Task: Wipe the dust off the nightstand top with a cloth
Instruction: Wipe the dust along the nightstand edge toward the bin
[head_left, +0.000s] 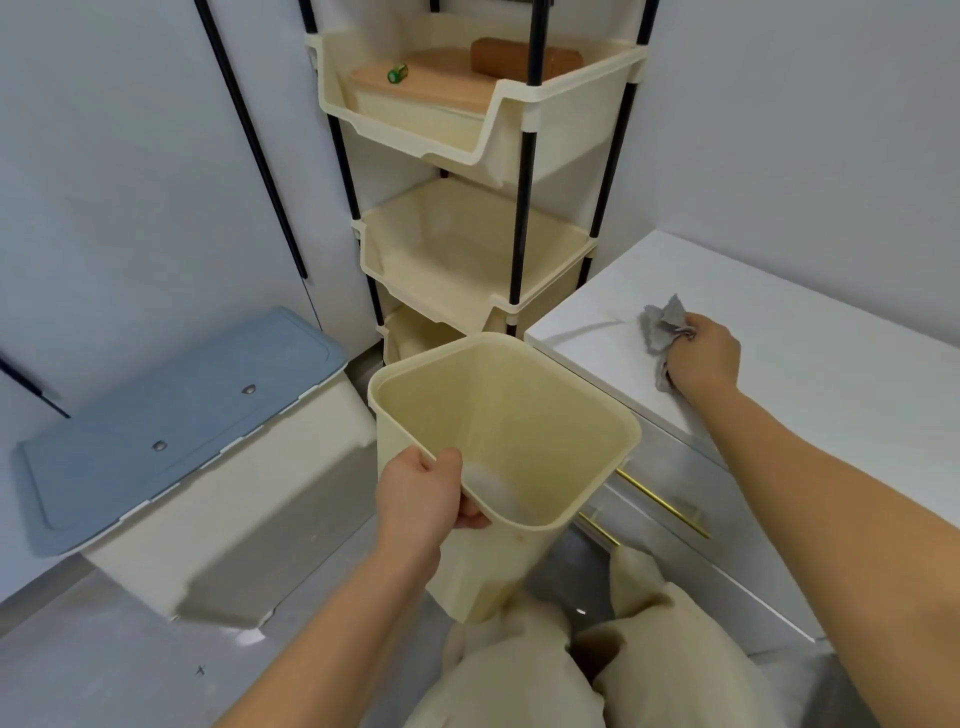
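My right hand (704, 356) is clenched on a crumpled grey cloth (662, 332), pressed to the smooth white nightstand top (831, 384) at three o'clock. My left hand (423, 493) grips the rim of a glossy cream plastic bin (519, 415) (squarish, tapered), just beside the nightstand's corner. A tiered cream rack (467, 249) stands at twelve, a blue-lidded container (182, 410) at nine.

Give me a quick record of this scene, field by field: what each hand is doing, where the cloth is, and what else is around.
left hand: grips the rim of an empty cream bin, held up beside the nightstand
right hand: clutches the cloth
cloth: grey, bunched, pressed on the nightstand top
nightstand: white top, gold drawer handles
rack: cream tiered bins on black poles; top tier holds a lidded box
left side: box with blue lid
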